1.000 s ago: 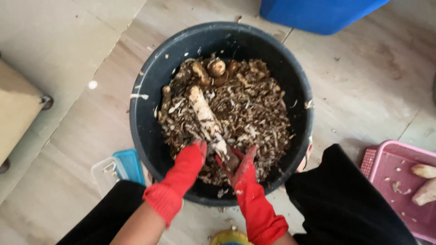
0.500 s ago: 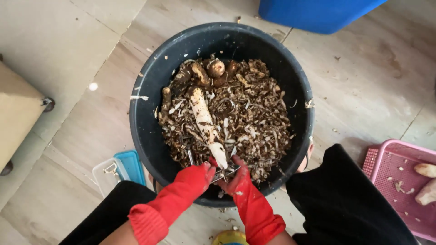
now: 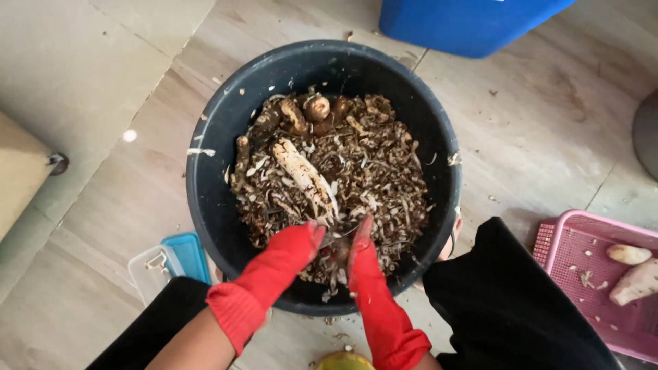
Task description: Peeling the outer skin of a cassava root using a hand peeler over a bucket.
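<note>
A black bucket [image 3: 205, 164] on the floor is full of brown peelings [image 3: 384, 178] and several unpeeled roots. A long pale, partly peeled root [image 3: 301, 175] lies over the heap. My left hand [image 3: 291, 250], in a red glove, grips the near end of that root. My right hand [image 3: 363, 257], also in a red glove, holds a small blade [image 3: 334, 238] against the root's near end; the blade is mostly hidden between the gloves.
A pink basket [image 3: 569, 236] at the right holds two peeled pale roots [image 3: 634, 270]. A blue tub [image 3: 466, 24] stands beyond the bucket. A clear box with a blue lid [image 3: 168, 264] sits left of my knee. My black-clad knees [image 3: 507, 301] flank the bucket.
Both gloved hands have pulled closer together at the root's near end, and the left forearm has swung inward. The root stays on the heap.
</note>
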